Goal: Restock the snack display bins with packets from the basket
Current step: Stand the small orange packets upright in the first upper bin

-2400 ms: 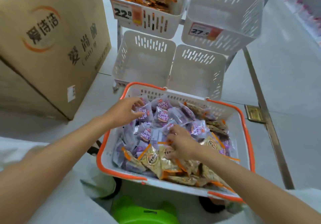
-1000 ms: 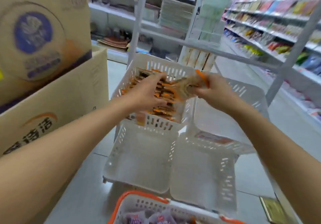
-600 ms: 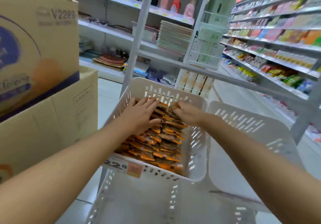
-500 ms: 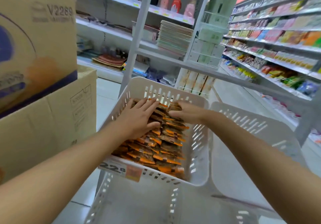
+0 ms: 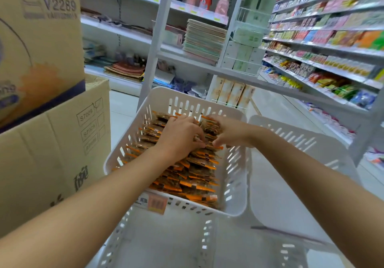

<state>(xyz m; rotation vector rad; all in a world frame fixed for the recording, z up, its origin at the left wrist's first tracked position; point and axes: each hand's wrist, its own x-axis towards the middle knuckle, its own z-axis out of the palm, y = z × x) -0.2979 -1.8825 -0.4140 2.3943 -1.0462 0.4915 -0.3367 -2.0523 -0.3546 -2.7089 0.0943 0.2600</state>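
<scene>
A white slotted display bin [image 5: 193, 98] sits on the rack's upper tier, filled with orange-and-brown snack packets [image 5: 193, 174]. Both hands are inside it at its far end. My left hand [image 5: 180, 138] lies on the pile with its fingers curled down around some packets. My right hand [image 5: 230, 134] is just to the right of it, fingers and thumb curled onto packets at the pile's right side. The two hands almost touch. The basket is out of view.
An empty white bin [image 5: 291, 143] stands to the right, and two more empty bins [image 5: 166, 245] sit on the tier below. A price tag [image 5: 155, 204] hangs on the filled bin's front. Stacked cardboard boxes [image 5: 41, 143] crowd the left; stocked shelves [image 5: 322, 59] line the right.
Both hands left the basket, and the right carried packets up into the upper bin. My left hand lay flat on the pile half a second ago; its fingers have curled in and both hands shifted slightly.
</scene>
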